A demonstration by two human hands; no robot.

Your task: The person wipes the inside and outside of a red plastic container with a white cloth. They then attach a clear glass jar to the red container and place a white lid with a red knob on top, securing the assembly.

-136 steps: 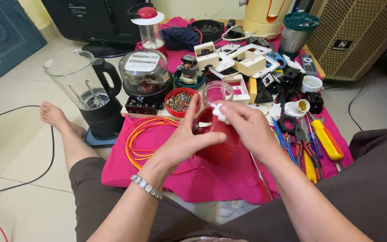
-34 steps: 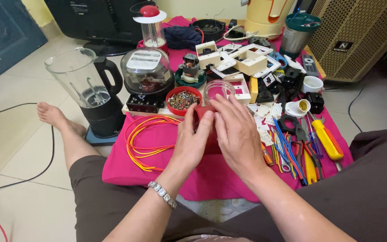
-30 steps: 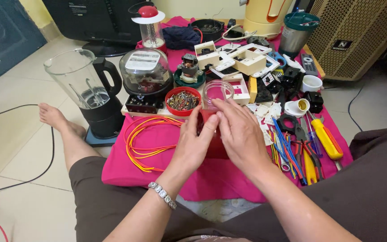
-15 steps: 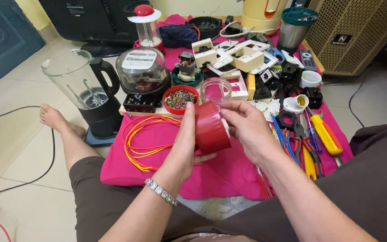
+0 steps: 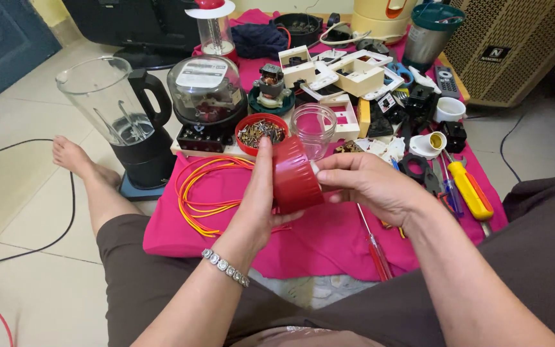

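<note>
At mid-frame, your left hand [image 5: 256, 209] and right hand [image 5: 369, 186] clasp the red cup [image 5: 295, 177]; probably light, rigid plastic, so grip its ribbed sides.

The red cap [image 5: 295, 177] clasped between the left hand [image 5: 257, 209] and right hand [image 5: 370, 186] looks like glossy ribbed plastic. Just beyond the grip stands a clear, smooth jar [image 5: 313, 128]. Under the grip lies matt pink cloth [image 5: 329, 234]; left of it, glossy orange and yellow plastic-coated wires [image 5: 203, 193].
</note>
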